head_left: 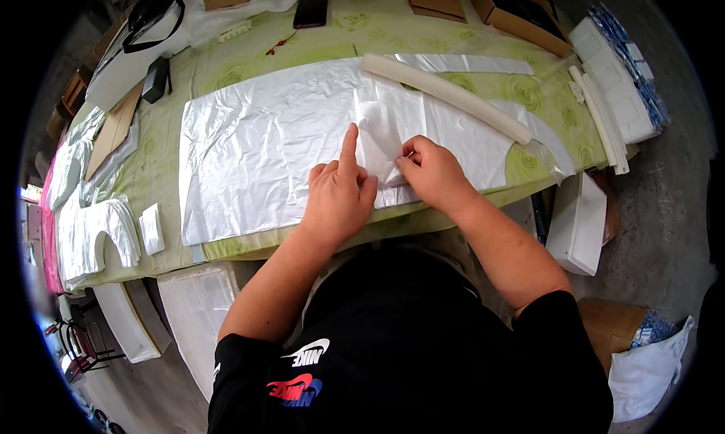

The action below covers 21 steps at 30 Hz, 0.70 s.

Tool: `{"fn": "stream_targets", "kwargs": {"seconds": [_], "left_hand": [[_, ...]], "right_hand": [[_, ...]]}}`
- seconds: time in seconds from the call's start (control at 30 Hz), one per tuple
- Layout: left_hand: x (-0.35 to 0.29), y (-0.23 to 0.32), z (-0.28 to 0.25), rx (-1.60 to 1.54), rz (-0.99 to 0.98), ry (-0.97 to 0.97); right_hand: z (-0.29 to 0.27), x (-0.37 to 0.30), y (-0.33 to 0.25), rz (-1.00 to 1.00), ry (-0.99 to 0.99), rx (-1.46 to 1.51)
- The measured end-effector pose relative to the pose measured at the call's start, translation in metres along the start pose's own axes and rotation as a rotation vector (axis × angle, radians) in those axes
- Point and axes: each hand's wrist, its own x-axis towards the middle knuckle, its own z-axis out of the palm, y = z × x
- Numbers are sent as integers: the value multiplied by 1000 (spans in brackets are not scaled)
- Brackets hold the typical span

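A large crinkled white plastic sheet (257,147) lies flat across the table in front of me. Near its front edge, a smaller piece of thin, translucent plastic film (380,136) is partly lifted between my hands. My right hand (432,171) pinches the film's right edge between thumb and fingertips. To the left of it, my left hand (338,196) rests at the film's other side, index finger stretched out, thumb apart and the remaining fingers curled. Beyond my right hand, a long off-white roll (445,98) lies slantwise over the sheet.
A green floral cloth (362,38) covers the table. At the back are a black phone (311,10) and an open cardboard box (517,15). Stacked plastic pieces (98,234) lie left; white strips (600,121) lie right. White bins (578,223) stand below the table edge.
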Motion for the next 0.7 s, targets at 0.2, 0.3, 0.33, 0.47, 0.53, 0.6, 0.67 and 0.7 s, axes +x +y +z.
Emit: {"fn": "stream_targets", "kwargs": {"seconds": [0.2, 0.3, 0.33, 0.47, 0.53, 0.6, 0.67, 0.7], "left_hand": [[13, 7, -10, 50, -96, -113], [17, 14, -12, 278, -42, -193], [17, 14, -12, 381, -2, -206], [24, -2, 4, 386, 331, -180], [31, -5, 5, 415, 259, -281], [40, -6, 4, 457, 196, -353], [41, -8, 5, 446, 211, -342], [40, -8, 5, 440, 219, -336]], "right_hand": [[0, 8, -5, 54, 7, -139], [0, 11, -6, 80, 21, -171], [0, 13, -8, 86, 22, -181], [1, 15, -9, 90, 27, -224], [4, 15, -8, 81, 64, -191], [3, 9, -12, 92, 50, -151], [4, 3, -12, 77, 32, -129], [5, 1, -10, 53, 23, -129]]}}
